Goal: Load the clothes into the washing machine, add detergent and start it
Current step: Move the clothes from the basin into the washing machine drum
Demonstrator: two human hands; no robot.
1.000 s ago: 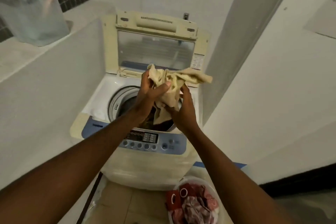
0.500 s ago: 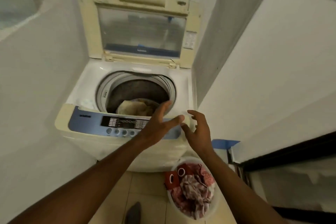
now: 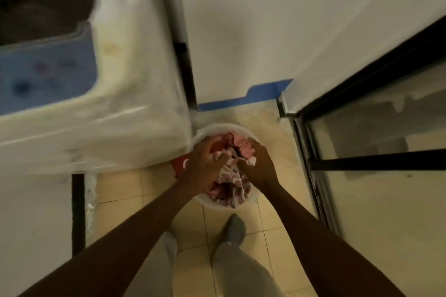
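Observation:
A white bucket (image 3: 205, 200) stands on the tiled floor just right of the washing machine (image 3: 96, 113). It holds a heap of pink, red and white patterned clothes (image 3: 243, 146). Both my hands are down inside it. My left hand (image 3: 206, 164) presses on the left of the heap with its fingers curled into the cloth. My right hand (image 3: 257, 166) closes on a white-and-pink piece at the heap's middle. The machine's dark drum opening (image 3: 43, 5) shows blurred at the top left, above its blue control panel (image 3: 48, 72).
A white wall with a blue taped strip (image 3: 243, 99) rises behind the bucket. A black-framed glass door (image 3: 362, 159) runs along the right. My grey-socked foot (image 3: 233, 229) and grey trouser legs stand on the yellow tiles below the bucket.
The beige garment dropped into the drum and both hands came away with nothing in them. My view then swung down and both hands moved into the bucket of clothes.

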